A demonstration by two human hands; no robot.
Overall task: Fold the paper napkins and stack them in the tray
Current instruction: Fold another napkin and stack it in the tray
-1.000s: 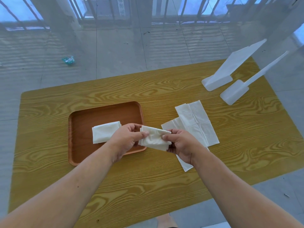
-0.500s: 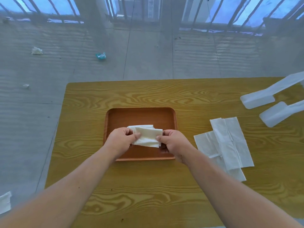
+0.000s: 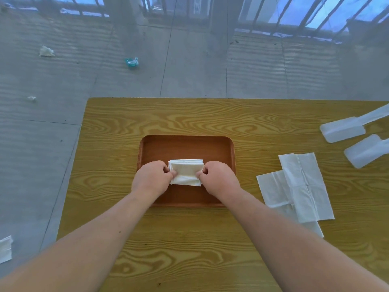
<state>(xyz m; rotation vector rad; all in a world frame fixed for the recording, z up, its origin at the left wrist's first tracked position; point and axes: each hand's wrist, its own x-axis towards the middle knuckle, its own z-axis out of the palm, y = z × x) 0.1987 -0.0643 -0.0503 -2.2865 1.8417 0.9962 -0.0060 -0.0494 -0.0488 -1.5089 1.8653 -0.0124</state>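
Note:
A brown rectangular tray (image 3: pixel 186 144) lies on the wooden table (image 3: pixel 189 116). A folded white napkin (image 3: pixel 186 172) sits in the tray's middle, on top of another folded napkin whose far edge (image 3: pixel 186 160) just shows behind it. My left hand (image 3: pixel 150 179) pinches the top napkin's left end and my right hand (image 3: pixel 219 179) pinches its right end. A few unfolded white napkins (image 3: pixel 299 186) lie overlapped on the table to the right of the tray.
Two white plastic paddle-shaped pieces (image 3: pixel 345 129) (image 3: pixel 364 152) rest at the table's right edge. Crumpled paper scraps (image 3: pixel 46 52) and a teal wrapper (image 3: pixel 132 62) lie on the grey floor beyond; another napkin (image 3: pixel 5 248) lies on the floor at lower left.
Both hands carried the folded napkin from beside the tray's right edge leftward over the tray and lowered it onto the napkin lying there. My view shifted left.

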